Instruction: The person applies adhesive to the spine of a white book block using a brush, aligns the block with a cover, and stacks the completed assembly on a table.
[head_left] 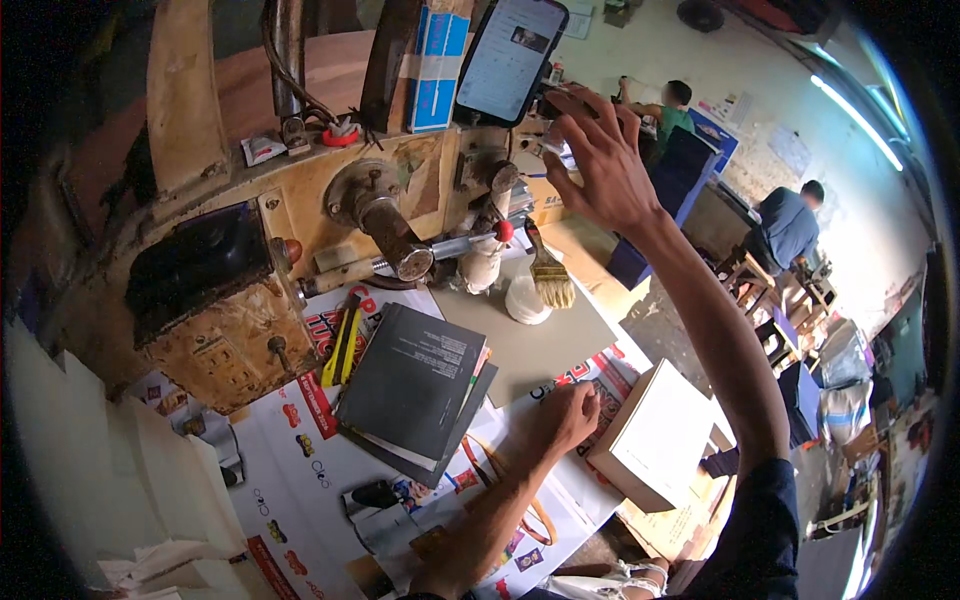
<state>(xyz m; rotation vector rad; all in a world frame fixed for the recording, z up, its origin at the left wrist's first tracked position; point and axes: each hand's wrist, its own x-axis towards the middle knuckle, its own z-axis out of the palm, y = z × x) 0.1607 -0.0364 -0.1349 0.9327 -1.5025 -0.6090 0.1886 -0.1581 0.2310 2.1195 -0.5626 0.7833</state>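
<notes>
My right hand (605, 165) is raised at the upper middle, fingers spread and bent, holding nothing. Its fingertips are near the lit phone (512, 60), which stands upright on the machine's ledge; I cannot tell whether they touch it. My left hand (572, 418) rests on the printed sheet (275, 470) in a loose fist, with nothing showing in it. Left of it lies a small stack of dark grey booklets (412, 375). A grey board (480, 325) lies just beyond, with a white glue pot (527, 300) and a wide brush (550, 275) over it.
A yellow-black cutter knife (343, 345) lies beside the booklets. The worn machine (215, 290) with a red-knobbed lever (503, 231) stands at the far left. A white box (655, 435) is at the right. Two people (790, 230) work in the background near stacked dark-blue boards (683, 185).
</notes>
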